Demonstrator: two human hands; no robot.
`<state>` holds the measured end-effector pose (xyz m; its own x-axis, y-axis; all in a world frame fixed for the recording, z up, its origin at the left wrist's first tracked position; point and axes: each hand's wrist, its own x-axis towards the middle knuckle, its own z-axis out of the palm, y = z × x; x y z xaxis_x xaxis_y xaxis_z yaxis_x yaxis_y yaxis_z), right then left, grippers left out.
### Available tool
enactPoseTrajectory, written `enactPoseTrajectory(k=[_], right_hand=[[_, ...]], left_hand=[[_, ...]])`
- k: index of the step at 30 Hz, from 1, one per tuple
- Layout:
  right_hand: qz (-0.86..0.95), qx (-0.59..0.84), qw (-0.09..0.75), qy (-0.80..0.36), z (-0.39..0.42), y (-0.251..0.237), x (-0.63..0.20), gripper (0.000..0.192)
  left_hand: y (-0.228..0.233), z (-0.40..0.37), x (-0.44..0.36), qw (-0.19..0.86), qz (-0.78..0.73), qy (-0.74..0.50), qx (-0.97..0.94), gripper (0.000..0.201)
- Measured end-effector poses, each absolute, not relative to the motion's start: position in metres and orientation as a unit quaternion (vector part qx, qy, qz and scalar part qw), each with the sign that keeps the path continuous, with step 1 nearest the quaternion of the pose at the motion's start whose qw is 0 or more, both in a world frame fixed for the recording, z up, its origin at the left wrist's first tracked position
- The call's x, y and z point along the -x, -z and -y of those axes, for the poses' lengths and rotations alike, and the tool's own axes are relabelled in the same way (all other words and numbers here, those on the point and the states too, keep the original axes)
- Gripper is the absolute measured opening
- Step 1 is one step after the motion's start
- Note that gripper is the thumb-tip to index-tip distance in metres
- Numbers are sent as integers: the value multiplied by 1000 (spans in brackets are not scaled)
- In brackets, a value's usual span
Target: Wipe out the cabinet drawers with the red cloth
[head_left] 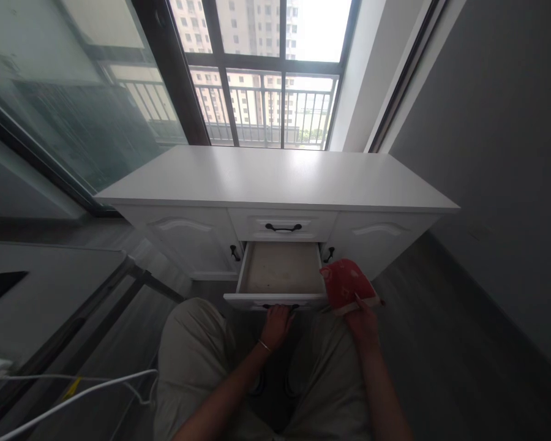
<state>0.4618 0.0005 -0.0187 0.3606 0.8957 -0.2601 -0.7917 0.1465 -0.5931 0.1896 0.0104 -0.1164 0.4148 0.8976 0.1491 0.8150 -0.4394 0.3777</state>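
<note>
My left hand (277, 327) is closed on the dark handle (266, 305) of the lower middle drawer (282, 269), which is pulled out and shows a bare beige bottom with a few small specks. In my right hand (363, 324) is a red cloth (349, 285) with a pale edge and light marks, held above my right knee beside the drawer's right side. The drawer belongs to a white cabinet (280, 177). Its upper drawer (282, 224) is closed, with a black handle.
Cabinet doors flank the drawers, a left door (190, 242) and a right door (376, 236), both closed. At the left stands a table (55, 288) with white cables (78, 401) hanging below. A grey wall (496, 135) rises on the right; a window (266, 73) is behind.
</note>
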Motion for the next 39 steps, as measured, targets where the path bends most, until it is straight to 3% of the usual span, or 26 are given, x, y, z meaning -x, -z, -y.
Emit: enactPoseTrajectory(k=[7,15,30,39], right_hand=[[70,326,764,-552,-3,21,-461,44],[48,326,761,-558,-3,26,-465,39],[51,327,756,-564,-4,27,-465,39],[71,327,750,-571,-4,30,-468,34]], left_hand=[[115,-30,-185,135,-502,-125,-845,32],[107,-105,-190,129,-498,-85,-853,44],[95,-205,-208,114,-512,-6,-851,48],[93,-232,-214,109,-521,5,-847,56]])
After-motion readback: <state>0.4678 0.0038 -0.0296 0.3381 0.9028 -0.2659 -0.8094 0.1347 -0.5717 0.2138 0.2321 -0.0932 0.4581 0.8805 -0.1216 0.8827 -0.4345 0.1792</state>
